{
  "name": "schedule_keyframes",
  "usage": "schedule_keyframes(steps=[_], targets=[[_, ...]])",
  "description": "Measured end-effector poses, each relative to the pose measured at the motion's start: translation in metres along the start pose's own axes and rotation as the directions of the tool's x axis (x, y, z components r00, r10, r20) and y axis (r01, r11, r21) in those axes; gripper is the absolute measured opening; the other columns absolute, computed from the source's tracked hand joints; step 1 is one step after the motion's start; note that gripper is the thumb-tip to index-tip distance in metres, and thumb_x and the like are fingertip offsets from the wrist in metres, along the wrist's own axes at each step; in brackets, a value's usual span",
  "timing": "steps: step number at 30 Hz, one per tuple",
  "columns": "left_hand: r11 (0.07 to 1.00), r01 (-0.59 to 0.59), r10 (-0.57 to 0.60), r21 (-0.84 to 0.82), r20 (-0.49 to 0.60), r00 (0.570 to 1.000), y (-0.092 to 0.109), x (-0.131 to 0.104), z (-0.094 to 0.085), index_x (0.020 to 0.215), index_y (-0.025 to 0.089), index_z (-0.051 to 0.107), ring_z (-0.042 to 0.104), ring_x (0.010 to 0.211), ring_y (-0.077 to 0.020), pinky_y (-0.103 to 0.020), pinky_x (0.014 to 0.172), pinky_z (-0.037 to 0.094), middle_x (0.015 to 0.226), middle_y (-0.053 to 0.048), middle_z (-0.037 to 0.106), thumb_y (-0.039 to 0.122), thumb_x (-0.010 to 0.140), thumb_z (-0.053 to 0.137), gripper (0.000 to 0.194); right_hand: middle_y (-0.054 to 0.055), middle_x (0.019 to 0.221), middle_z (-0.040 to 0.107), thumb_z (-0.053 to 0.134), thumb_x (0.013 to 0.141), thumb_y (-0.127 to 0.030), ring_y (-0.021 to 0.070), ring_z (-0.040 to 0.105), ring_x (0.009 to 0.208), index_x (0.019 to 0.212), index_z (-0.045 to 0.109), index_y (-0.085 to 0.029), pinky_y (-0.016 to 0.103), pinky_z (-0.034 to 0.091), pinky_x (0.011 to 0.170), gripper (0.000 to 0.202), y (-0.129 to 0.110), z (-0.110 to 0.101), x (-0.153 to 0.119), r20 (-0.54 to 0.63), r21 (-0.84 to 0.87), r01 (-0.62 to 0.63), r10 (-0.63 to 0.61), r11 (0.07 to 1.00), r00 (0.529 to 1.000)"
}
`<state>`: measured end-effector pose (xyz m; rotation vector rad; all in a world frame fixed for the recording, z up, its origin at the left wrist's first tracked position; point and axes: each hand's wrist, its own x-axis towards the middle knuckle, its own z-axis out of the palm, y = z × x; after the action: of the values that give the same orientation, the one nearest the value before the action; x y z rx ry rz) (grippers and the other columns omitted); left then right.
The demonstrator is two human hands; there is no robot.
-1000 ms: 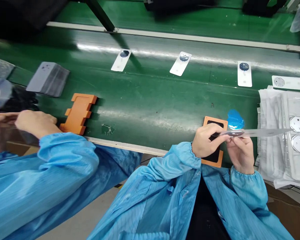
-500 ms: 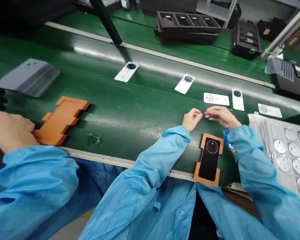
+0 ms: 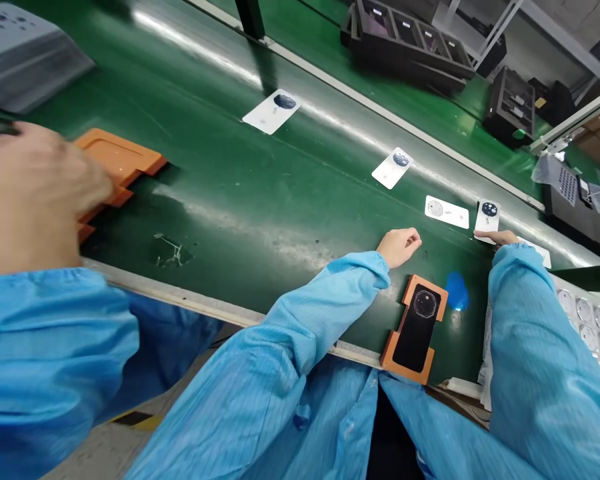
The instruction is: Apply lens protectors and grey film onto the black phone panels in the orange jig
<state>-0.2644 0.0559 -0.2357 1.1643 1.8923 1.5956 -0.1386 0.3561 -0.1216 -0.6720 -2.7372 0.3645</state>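
My left hand (image 3: pixel 400 248) hovers over the green belt with its fingers curled closed; nothing shows in them. Below it lies an orange fixture (image 3: pixel 394 357) holding a black phone-shaped panel (image 3: pixel 416 337) with a round camera ring. My right hand (image 3: pixel 500 237) reaches out to the right, its index finger stretched onto a white phone-shaped card (image 3: pixel 489 213) with a dark camera circle. The other fingers are partly hidden. A white card with a pale circle (image 3: pixel 446 211) lies left of it, and another card (image 3: pixel 536 252) is partly covered by my right wrist.
At left, a co-worker's blurred hand (image 3: pixel 40 193) is beside another orange fixture (image 3: pixel 125 157). Two more white cards (image 3: pixel 273 112) lie along the belt. A blue film patch (image 3: pixel 457 291) is near my fixture. A tray of round pieces (image 3: pixel 587 327) sits at right; black trays (image 3: pixel 410 50) stand behind.
My hands have parted: the right moved right and away to a white card, while the left stays near the fixture. The blue patch is uncovered. The view tilted, and the co-worker's hand moved up.
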Motion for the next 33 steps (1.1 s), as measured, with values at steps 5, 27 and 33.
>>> schedule_keyframes(steps=[5, 27, 33], targets=[[0.992, -0.074, 0.08, 0.102, -0.059, 0.995, -0.001, -0.002, 0.0, 0.11, 0.016, 0.069, 0.068, 0.087, -0.0164, -0.03, 0.088, 0.056, 0.102, -0.007, 0.073, 0.024, 0.098, 0.06, 0.017, -0.009, 0.036, 0.032, 0.085, 0.072, -0.019, 0.0101, 0.031, 0.042, 0.042, 0.035, -0.03, 0.033, 0.033, 0.054, 0.059, -0.006, -0.023, 0.002, -0.154, -0.084, -0.181, 0.167, 0.98, 0.974], [0.922, 0.115, -0.286, -0.371, -0.449, 0.846, 0.025, -0.019, -0.021, 0.092, 0.011, 0.081, 0.074, 0.079, -0.0233, -0.028, 0.066, 0.058, 0.09, -0.009, 0.081, 0.054, 0.07, 0.084, 0.048, 0.009, 0.081, 0.073, 0.066, 0.092, -0.062, 0.0232, 0.066, 0.063, 0.091, 0.08, -0.024, 0.036, 0.045, 0.058, 0.041, 0.051, -0.13, -0.25, 0.107, -0.267, -0.206, 0.241, 0.941, 0.965], [0.833, 0.122, -0.386, -0.539, -0.409, 0.827, 0.018, -0.019, -0.019, 0.093, 0.013, 0.081, 0.077, 0.093, -0.0264, -0.033, 0.078, 0.064, 0.098, -0.009, 0.082, 0.041, 0.058, 0.093, 0.047, 0.01, 0.079, 0.07, 0.094, 0.056, -0.065, 0.024, 0.066, 0.064, 0.081, 0.074, -0.024, 0.037, 0.047, 0.054, 0.052, 0.046, -0.115, -0.25, -0.043, -0.12, -0.355, 0.352, 0.927, 0.935]])
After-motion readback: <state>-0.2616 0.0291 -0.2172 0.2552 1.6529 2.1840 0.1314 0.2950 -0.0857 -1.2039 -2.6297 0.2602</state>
